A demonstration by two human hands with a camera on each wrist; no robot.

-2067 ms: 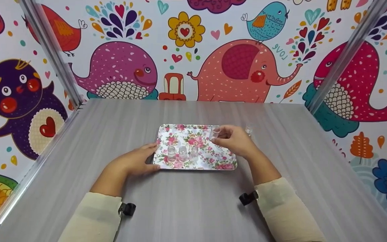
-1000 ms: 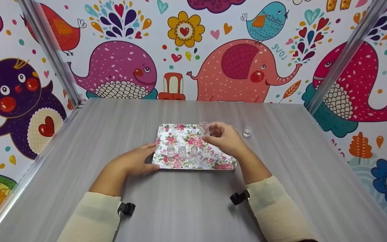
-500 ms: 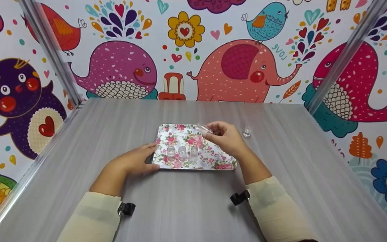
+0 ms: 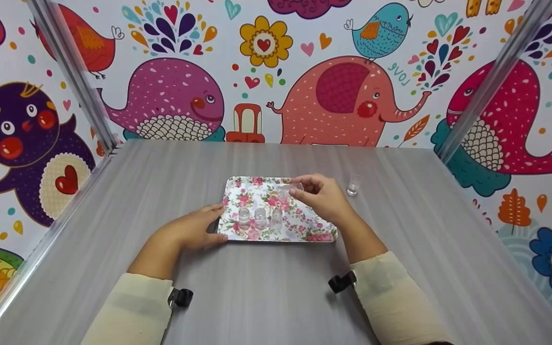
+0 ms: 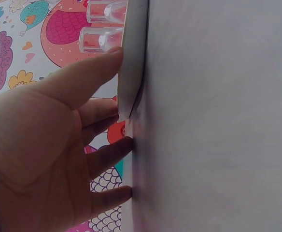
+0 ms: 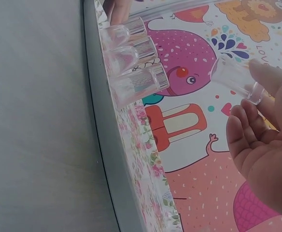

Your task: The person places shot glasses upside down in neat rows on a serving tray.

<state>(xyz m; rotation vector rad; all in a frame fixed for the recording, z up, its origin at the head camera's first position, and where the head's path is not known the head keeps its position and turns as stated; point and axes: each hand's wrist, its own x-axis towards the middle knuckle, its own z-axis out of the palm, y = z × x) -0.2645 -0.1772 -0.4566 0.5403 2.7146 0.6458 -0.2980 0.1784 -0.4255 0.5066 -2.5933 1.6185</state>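
Note:
My right hand point(image 4: 321, 194) pinches a clear shot glass point(image 6: 235, 79) between thumb and fingers, above the back right half of a flowered tray point(image 4: 314, 225). In the right wrist view the glass tilts with its mouth downward and its thick base by the fingertips. My left hand point(image 4: 192, 227) touches the tray's left rim with thumb and index finger spread; its other fingertips reach the table in the left wrist view. Three clear shot glasses stand upside down in a row on the tray's front left: a left one point(image 4: 244, 216), a middle one point(image 4: 260, 216) and a right one point(image 4: 277, 218).
Another clear shot glass point(image 4: 352, 186) stands on the grey table point(image 4: 266, 292), right of the tray and behind my right hand. Printed cartoon panels point(image 4: 170, 96) enclose the table at the back and both sides, with metal posts at the corners.
My right hand has moved left over the tray and turned the held shot glass from upright, through sideways, to mouth down. My left hand and the three glasses on the tray stay put.

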